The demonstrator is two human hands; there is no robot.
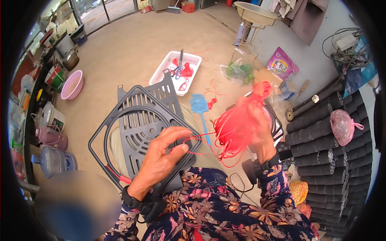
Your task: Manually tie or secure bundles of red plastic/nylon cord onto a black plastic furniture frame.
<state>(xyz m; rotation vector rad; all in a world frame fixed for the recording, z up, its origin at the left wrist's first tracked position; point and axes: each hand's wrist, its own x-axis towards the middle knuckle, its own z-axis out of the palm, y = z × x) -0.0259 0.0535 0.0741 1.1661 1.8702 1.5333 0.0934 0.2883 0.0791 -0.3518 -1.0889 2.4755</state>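
My right hand [261, 128] is wrapped round a large loose bundle of red cord [235, 130], blurred by motion. From the bundle a strand runs left to my left hand [161, 154], whose thumb and fingers are closed on it. Under my left hand, across my lap, lies a dark metal frame [93, 138] with rounded corners and an inner ring. Red cord is wound tightly round its bar [125, 179] beside my left wrist. Beneath the frame is a grey slotted plastic panel [163, 90].
Ahead stands a white tray [195, 60] with scissors [181, 60] and red cord pieces. A blue fly swatter [199, 103] lies nearby. Dark rolls [317, 128] are stacked at right. At left are a pink basin [73, 85] and a water bottle [58, 162].
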